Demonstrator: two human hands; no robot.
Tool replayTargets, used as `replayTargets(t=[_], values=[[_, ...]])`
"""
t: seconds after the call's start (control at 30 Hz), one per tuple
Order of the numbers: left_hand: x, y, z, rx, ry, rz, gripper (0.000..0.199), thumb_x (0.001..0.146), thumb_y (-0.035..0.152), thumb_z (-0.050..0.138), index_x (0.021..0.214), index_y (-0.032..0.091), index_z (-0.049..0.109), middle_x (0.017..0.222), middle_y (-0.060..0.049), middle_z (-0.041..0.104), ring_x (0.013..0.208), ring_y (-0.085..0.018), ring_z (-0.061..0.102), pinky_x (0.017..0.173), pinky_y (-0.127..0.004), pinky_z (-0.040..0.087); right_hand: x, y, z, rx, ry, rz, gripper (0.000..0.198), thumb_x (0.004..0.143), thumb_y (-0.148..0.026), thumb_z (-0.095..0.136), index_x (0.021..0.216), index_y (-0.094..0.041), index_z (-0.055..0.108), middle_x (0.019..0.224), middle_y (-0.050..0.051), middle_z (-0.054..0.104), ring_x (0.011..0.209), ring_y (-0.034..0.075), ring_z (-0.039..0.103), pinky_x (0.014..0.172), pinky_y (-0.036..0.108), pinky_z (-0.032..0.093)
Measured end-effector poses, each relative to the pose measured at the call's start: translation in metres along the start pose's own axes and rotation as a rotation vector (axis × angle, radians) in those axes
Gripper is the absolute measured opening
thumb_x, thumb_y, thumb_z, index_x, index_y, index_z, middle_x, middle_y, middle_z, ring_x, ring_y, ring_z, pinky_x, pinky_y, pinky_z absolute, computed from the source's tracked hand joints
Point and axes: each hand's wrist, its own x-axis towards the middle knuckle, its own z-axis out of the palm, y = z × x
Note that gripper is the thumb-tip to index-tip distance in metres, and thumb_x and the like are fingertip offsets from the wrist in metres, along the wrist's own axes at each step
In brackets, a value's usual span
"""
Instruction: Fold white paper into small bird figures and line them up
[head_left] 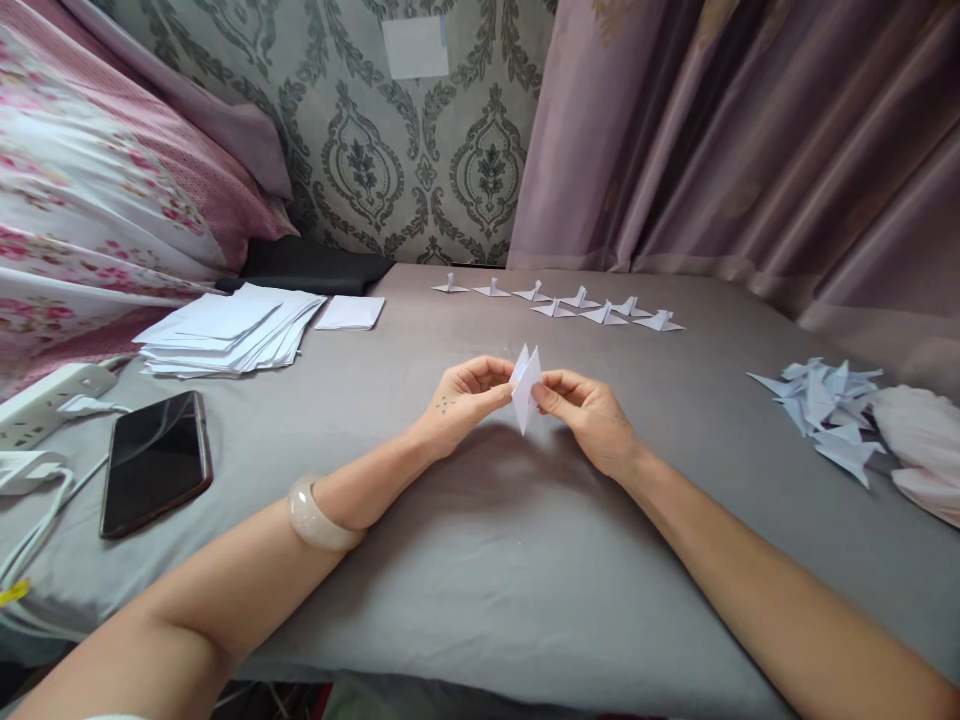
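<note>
A small white folded paper (527, 392), shaped like a narrow diamond with two points at its top, is held upright over the grey cloth (480, 560). My left hand (469, 400) pinches its left edge between thumb and fingers. On the opposite edge, my right hand (589, 412) grips it the same way, thumb toward me. A pale bangle (319, 515) circles my left forearm. Beyond my hands, several folded paper cranes (581, 298) stand in two rows. The far sides of my fingers are partly hidden.
A stack of white paper sheets (225, 335) lies at the left, with a smaller paper pile (350, 312) beside it. Nearer are a phone (156, 465) and a power strip (52, 400) with cables. At the right is a heap of folded papers (825, 400) against a pale cloth (919, 445).
</note>
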Motion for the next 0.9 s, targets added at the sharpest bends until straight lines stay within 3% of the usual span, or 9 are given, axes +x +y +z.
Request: replayTargets(t=[0.3, 0.57, 0.9], values=[[0.0014, -0.005, -0.0047, 0.065, -0.029, -0.021, 0.021, 0.068, 0.03, 0.08, 0.081, 0.016, 0.07, 0.077, -0.001, 0.067, 0.067, -0.009, 0.056, 0.068, -0.025, 0.043, -0.0032, -0.0049, 0.0035, -0.23, 0.112, -0.092, 0.025, 0.077, -0.046, 0.068, 0.08, -0.021, 0.066, 0.078, 0.003, 0.068, 0.072, 0.017, 0.061, 0.072, 0.032, 0.047], [0.0013, -0.0045, -0.0026, 0.11, -0.01, -0.015, 0.021, 0.07, 0.031, 0.078, 0.079, 0.015, 0.068, 0.076, 0.0, 0.064, 0.066, -0.009, 0.053, 0.066, -0.024, 0.041, -0.0033, -0.0022, 0.0048, -0.233, 0.082, -0.155, 0.017, 0.079, -0.038, 0.067, 0.083, -0.021, 0.064, 0.078, 0.002, 0.068, 0.072, 0.016, 0.062, 0.072, 0.032, 0.049], [-0.002, -0.0051, -0.0014, 0.053, -0.104, -0.025, 0.032, 0.076, 0.027, 0.075, 0.105, 0.016, 0.066, 0.101, -0.006, 0.069, 0.097, -0.018, 0.062, 0.091, -0.033, 0.046, -0.0033, -0.0089, 0.0007, -0.176, 0.02, -0.055, 0.013, 0.073, -0.033, 0.07, 0.08, -0.021, 0.07, 0.081, 0.002, 0.07, 0.08, 0.018, 0.064, 0.079, 0.035, 0.05]])
